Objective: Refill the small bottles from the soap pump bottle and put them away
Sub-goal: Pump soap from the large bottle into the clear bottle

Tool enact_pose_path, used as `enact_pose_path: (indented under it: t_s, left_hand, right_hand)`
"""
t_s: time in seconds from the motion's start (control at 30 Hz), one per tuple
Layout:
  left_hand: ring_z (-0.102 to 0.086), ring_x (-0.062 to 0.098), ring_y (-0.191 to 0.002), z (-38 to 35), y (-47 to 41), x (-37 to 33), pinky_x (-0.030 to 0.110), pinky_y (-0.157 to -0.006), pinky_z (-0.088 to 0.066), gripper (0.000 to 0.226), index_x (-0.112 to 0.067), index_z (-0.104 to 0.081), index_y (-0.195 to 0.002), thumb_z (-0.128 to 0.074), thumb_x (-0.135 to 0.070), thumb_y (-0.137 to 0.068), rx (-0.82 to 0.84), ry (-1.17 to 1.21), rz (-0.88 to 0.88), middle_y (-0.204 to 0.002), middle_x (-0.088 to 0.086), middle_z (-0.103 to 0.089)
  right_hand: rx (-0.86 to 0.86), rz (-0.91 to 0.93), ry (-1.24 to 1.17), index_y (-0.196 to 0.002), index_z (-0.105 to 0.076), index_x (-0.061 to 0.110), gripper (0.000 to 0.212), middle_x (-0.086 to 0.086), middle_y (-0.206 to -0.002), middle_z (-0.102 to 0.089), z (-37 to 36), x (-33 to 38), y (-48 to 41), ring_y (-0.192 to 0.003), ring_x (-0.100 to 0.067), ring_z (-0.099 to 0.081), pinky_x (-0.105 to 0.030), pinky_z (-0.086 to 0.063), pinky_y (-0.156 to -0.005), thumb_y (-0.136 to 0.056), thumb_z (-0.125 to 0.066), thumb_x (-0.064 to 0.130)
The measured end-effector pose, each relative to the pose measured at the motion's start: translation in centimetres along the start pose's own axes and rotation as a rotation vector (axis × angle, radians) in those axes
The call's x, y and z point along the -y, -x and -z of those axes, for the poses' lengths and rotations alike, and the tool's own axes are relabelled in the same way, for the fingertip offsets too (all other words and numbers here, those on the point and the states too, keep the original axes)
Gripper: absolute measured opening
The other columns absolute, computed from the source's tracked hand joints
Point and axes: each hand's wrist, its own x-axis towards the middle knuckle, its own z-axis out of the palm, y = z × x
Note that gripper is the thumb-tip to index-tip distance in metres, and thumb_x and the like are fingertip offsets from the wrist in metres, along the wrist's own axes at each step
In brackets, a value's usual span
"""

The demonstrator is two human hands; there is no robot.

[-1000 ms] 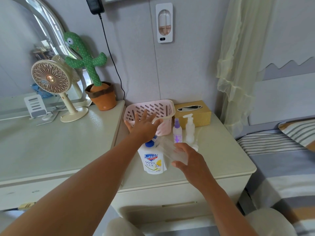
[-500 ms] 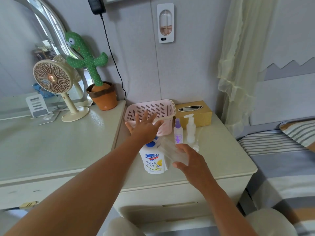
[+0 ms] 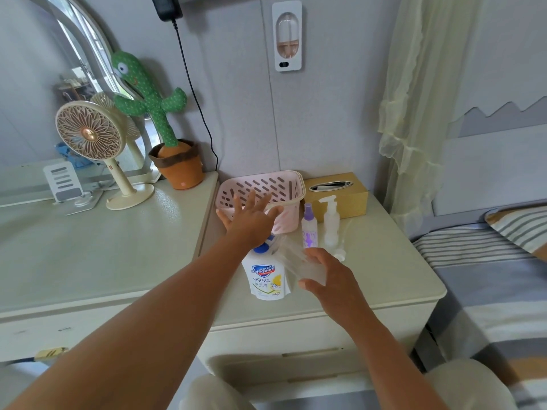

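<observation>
The white soap pump bottle (image 3: 268,278) with a blue pump top stands on the bedside cabinet. My left hand (image 3: 250,221) lies flat on the pump, fingers spread and straight. My right hand (image 3: 330,279) holds a small clear bottle (image 3: 299,260), tilted with its mouth toward the pump nozzle. A small bottle with a purple spray cap (image 3: 309,229) and a small clear pump bottle (image 3: 331,223) stand upright just behind. A loose white cap (image 3: 339,255) lies beside them.
A pink slotted basket (image 3: 291,184) stands behind my left hand, and a wooden tissue box (image 3: 349,199) to its right. On the dresser at left are a desk fan (image 3: 88,134), a plush cactus in a pot (image 3: 180,167) and a mirror. A bed lies at right.
Almost nothing differs; both hands stay in place on the pump and the clear bottle.
</observation>
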Motion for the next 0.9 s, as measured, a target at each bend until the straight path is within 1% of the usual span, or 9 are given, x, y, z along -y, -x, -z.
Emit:
enact_pose_path:
  t_s: [0.13, 0.3, 0.37, 0.47, 0.6, 0.67, 0.73, 0.83, 0.9]
  left_hand:
    - [0.015, 0.029, -0.145, 0.3, -0.5, 0.0, 0.068, -0.107, 0.010, 0.054, -0.042, -0.008, -0.149, -0.016, -0.058, -0.097, -0.021, 0.001, 0.008, -0.159, -0.004, 0.011]
    - [0.015, 0.027, -0.145, 0.6, -0.6, -0.1, 0.067, -0.107, 0.011, 0.055, -0.042, -0.009, -0.149, -0.017, -0.058, -0.097, -0.032, 0.017, 0.012, -0.159, -0.005, 0.011]
    - [0.015, 0.027, -0.145, 0.6, -0.5, -0.1, 0.067, -0.107, 0.011, 0.054, -0.042, -0.011, -0.148, -0.018, -0.057, -0.097, -0.033, 0.029, 0.009, -0.159, -0.005, 0.010]
    - [0.015, 0.028, -0.145, 0.3, -0.4, 0.0, 0.067, -0.107, 0.010, 0.051, -0.043, -0.011, -0.148, -0.018, -0.054, -0.099, -0.020, 0.011, -0.006, -0.159, -0.004, 0.010]
    - [0.017, 0.029, -0.145, -0.4, -0.3, 0.1, 0.067, -0.107, 0.013, 0.052, -0.042, -0.008, -0.149, -0.018, -0.054, -0.099, 0.017, 0.019, 0.010, -0.159, -0.004, 0.010]
    - [0.016, 0.028, -0.145, -0.3, -0.5, 0.1, 0.067, -0.107, 0.013, 0.053, -0.042, -0.008, -0.149, -0.017, -0.056, -0.098, 0.013, 0.022, 0.015, -0.159, -0.004, 0.010]
    - [0.015, 0.028, -0.145, 0.0, -0.6, 0.2, 0.068, -0.106, 0.013, 0.055, -0.042, -0.009, -0.149, -0.016, -0.059, -0.097, -0.001, 0.024, 0.012, -0.159, -0.004, 0.010]
    - [0.015, 0.028, -0.145, 0.4, -0.8, 0.1, 0.068, -0.106, 0.013, 0.055, -0.043, -0.010, -0.148, -0.018, -0.060, -0.097, -0.020, 0.016, -0.003, -0.159, -0.004, 0.011]
    - [0.015, 0.028, -0.145, 0.5, -0.8, 0.1, 0.068, -0.107, 0.013, 0.055, -0.043, -0.011, -0.148, -0.018, -0.060, -0.096, -0.022, 0.025, 0.001, -0.159, -0.004, 0.011]
  right_hand:
    - [0.002, 0.008, -0.003, -0.129, -0.047, 0.027, 0.050, 0.014, -0.128, -0.054, 0.3, 0.2, -0.1, -0.113, -0.004, -0.048, -0.015, -0.033, -0.088, -0.084, -0.066, 0.018]
    - [-0.008, 0.025, 0.017, -0.129, -0.046, 0.026, 0.049, 0.013, -0.128, -0.053, 0.3, 0.3, -0.2, -0.108, 0.000, -0.045, -0.012, -0.032, -0.087, -0.085, -0.066, 0.020]
    - [-0.008, 0.022, 0.009, -0.129, -0.046, 0.026, 0.048, 0.013, -0.128, -0.053, 0.2, 0.2, -0.3, -0.109, 0.000, -0.046, -0.010, -0.032, -0.086, -0.086, -0.066, 0.020]
    - [-0.005, 0.018, 0.015, -0.129, -0.046, 0.025, 0.049, 0.011, -0.128, -0.054, 0.1, 0.1, -0.3, -0.112, -0.004, -0.048, -0.012, -0.033, -0.088, -0.085, -0.066, 0.019]
    - [-0.003, 0.021, 0.031, -0.128, -0.048, 0.024, 0.049, 0.011, -0.127, -0.055, 0.0, -0.1, -0.1, -0.108, -0.002, -0.048, 0.000, -0.032, -0.075, -0.084, -0.066, 0.017]
    - [-0.005, 0.027, 0.035, -0.128, -0.048, 0.024, 0.049, 0.012, -0.127, -0.055, 0.1, -0.2, -0.1, -0.108, -0.002, -0.048, 0.003, -0.032, -0.074, -0.084, -0.066, 0.017]
    - [-0.006, 0.033, 0.027, -0.129, -0.047, 0.024, 0.050, 0.012, -0.129, -0.054, 0.3, 0.0, -0.2, -0.109, -0.001, -0.047, 0.001, -0.033, -0.076, -0.084, -0.066, 0.018]
    - [-0.006, 0.043, 0.026, -0.130, -0.046, 0.025, 0.050, 0.013, -0.130, -0.053, 0.5, 0.2, -0.3, -0.107, 0.001, -0.044, -0.009, -0.032, -0.085, -0.085, -0.066, 0.020]
    - [-0.009, 0.041, 0.029, -0.130, -0.046, 0.026, 0.050, 0.013, -0.130, -0.053, 0.5, 0.3, -0.3, -0.107, 0.001, -0.044, -0.010, -0.031, -0.086, -0.085, -0.066, 0.020]
